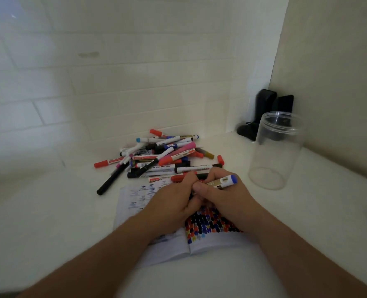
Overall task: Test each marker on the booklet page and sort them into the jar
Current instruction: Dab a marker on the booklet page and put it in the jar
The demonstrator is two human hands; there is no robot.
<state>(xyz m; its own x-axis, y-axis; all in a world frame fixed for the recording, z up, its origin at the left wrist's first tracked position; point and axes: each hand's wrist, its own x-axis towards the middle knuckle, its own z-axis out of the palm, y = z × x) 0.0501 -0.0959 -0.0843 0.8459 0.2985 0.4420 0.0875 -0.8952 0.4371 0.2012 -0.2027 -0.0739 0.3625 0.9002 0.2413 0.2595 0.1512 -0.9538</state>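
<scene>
Over the booklet (pixel 174 250) at the counter's near edge, both hands meet: right hand (pixel 221 194) pinches a blue-ended marker (pixel 223 181), left hand (pixel 174 201) curls round its other end, probably to uncap it. Jar (pixel 275 151) stands empty toward the right edge; pile (pixel 156 155) waits behind.

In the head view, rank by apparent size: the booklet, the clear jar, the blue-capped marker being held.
1. booklet, though the hands cover part of it
2. clear jar, farther from the camera, so the order with the booklet is unsure
3. blue-capped marker
</scene>
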